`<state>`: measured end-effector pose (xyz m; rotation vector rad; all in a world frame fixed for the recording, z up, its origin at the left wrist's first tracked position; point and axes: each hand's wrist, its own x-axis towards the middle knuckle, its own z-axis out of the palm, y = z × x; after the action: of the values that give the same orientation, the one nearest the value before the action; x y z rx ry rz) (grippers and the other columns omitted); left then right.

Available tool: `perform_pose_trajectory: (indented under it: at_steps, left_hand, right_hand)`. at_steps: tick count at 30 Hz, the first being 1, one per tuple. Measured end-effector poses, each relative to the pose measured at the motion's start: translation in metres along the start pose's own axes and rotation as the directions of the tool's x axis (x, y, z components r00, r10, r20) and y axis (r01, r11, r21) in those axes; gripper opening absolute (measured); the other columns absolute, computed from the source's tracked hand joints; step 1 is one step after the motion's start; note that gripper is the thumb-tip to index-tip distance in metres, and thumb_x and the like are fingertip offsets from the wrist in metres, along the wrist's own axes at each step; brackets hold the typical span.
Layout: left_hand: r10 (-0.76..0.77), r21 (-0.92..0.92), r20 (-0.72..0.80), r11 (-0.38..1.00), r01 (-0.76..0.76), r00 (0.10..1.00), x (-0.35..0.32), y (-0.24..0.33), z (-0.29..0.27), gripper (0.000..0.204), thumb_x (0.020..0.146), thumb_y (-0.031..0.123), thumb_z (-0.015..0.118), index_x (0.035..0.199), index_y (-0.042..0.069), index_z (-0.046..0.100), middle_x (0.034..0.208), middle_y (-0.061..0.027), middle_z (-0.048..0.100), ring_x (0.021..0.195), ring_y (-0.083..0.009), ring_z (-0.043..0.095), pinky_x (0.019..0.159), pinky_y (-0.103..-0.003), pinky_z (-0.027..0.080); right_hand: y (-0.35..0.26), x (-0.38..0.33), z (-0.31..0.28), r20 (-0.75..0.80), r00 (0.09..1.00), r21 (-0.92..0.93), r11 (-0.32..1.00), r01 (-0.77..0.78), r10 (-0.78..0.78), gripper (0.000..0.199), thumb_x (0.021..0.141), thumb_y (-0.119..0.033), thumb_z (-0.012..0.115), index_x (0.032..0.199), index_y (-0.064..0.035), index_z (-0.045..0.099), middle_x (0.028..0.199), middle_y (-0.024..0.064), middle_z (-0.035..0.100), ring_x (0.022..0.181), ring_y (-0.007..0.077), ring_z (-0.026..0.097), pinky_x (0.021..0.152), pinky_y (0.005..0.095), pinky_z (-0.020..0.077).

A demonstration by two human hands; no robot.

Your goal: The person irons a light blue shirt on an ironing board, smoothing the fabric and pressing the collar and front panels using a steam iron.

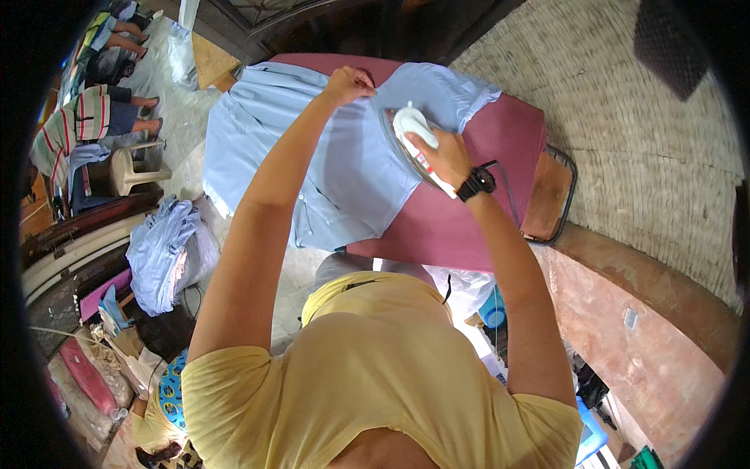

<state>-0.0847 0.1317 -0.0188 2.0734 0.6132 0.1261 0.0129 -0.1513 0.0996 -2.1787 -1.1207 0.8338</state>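
A light blue shirt (344, 168) lies spread over a maroon-covered ironing board (437, 234). My right hand (445, 160) is wrapped round the handle of a white clothes iron (414, 129), whose soleplate rests on the shirt toward the board's right side. A dark watch (476, 183) is on my right wrist. My left arm reaches to the far side of the board. There my left hand (349, 84) has its fingers curled together at the shirt's far part, pinching the cloth; the fingertips are partly hidden.
A grey cord (508, 187) trails beside my right wrist. Bundled light blue clothes (164, 250) lie at the left, near a beige plastic chair (133, 168). People in a striped top (86, 117) and other clothes are at the far left. A stone ledge (625, 266) runs along the right.
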Motion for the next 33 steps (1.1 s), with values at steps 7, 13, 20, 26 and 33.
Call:
perform_pose_trajectory:
  at_steps: [7,13,20,26,33]
  left_hand:
    - [0.143,0.094,-0.560,0.990,-0.109,0.816,-0.062,0.017,0.012,0.029,0.083,0.011,0.072,0.110,0.004,0.062,0.104,-0.0143,0.060,0.091,-0.0286,0.062,0.079,-0.038,0.051]
    - [0.191,0.121,-0.243,0.979,-0.166,0.951,-0.230,0.085,0.130,0.035,0.081,0.016,0.071,0.110,0.002,0.055,0.104,-0.0178,0.055,0.095,-0.0368,0.055,0.084,-0.044,0.046]
    - [0.013,0.480,-0.096,0.877,0.035,0.995,-0.272,0.100,0.174,0.058,0.075,0.007,0.065,0.131,0.000,0.048,0.123,-0.0183,0.048,0.113,-0.0351,0.047,0.097,-0.042,0.041]
    - [0.073,0.429,0.023,0.900,-0.076,0.997,-0.272,0.090,0.165,0.061,0.072,-0.004,0.060,0.132,-0.002,0.047,0.118,-0.0190,0.051,0.112,-0.0359,0.048,0.099,-0.044,0.041]
    - [-0.004,0.074,-0.100,0.997,0.011,0.995,-0.285,0.092,0.172,0.059,0.073,-0.006,0.056,0.130,0.006,0.049,0.112,-0.0175,0.051,0.102,-0.0358,0.053,0.095,-0.043,0.046]
  right_hand:
    - [-0.027,0.074,0.019,-0.187,0.982,-0.049,0.999,-0.020,0.011,0.073,0.087,-0.066,0.054,0.097,0.0039,0.071,0.095,0.0306,0.067,0.097,0.0466,0.064,0.086,0.0522,0.0498]
    - [-0.044,0.098,0.021,-0.231,0.971,0.048,0.998,-0.047,0.057,0.078,0.088,-0.069,0.050,0.090,0.0059,0.071,0.088,0.0315,0.067,0.092,0.0458,0.066,0.082,0.0492,0.0520]
    - [-0.035,0.105,0.039,-0.368,0.928,0.016,0.999,-0.051,0.054,0.079,0.088,-0.071,0.048,0.091,0.0049,0.072,0.091,0.0302,0.068,0.093,0.0443,0.067,0.084,0.0488,0.0522]
    - [-0.020,0.094,0.052,-0.278,0.947,0.098,0.985,-0.139,0.161,0.083,0.088,-0.072,0.047,0.097,0.0075,0.070,0.095,0.0323,0.068,0.098,0.0458,0.066,0.088,0.0486,0.0513]
    - [-0.007,-0.040,0.038,-0.083,0.996,0.013,0.999,0.047,-0.046,0.054,0.094,-0.051,0.055,0.108,-0.0004,0.067,0.094,0.0269,0.068,0.093,0.0473,0.064,0.079,0.0504,0.0497]
